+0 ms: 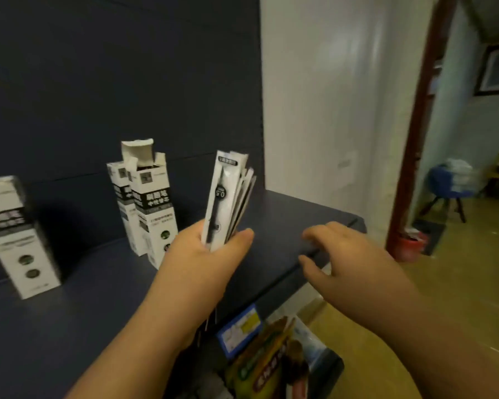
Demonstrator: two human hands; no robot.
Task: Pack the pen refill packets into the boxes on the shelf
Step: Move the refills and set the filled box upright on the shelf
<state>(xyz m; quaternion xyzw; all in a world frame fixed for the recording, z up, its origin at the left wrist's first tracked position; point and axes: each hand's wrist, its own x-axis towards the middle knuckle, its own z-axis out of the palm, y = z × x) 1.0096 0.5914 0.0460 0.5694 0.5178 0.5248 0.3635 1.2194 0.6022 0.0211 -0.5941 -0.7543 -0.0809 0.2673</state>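
left box point(18, 234) blurred, packets point(228, 197) lower ends hidden in left hand point(205, 254)

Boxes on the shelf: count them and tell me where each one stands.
3. One box stands at the far left. Two stand together mid-shelf: the front box has its top flap open, the rear box sits just behind it to the left. More may be out of view.

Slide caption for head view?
Left hand grips refill packets near open box on shelf; right hand empty.
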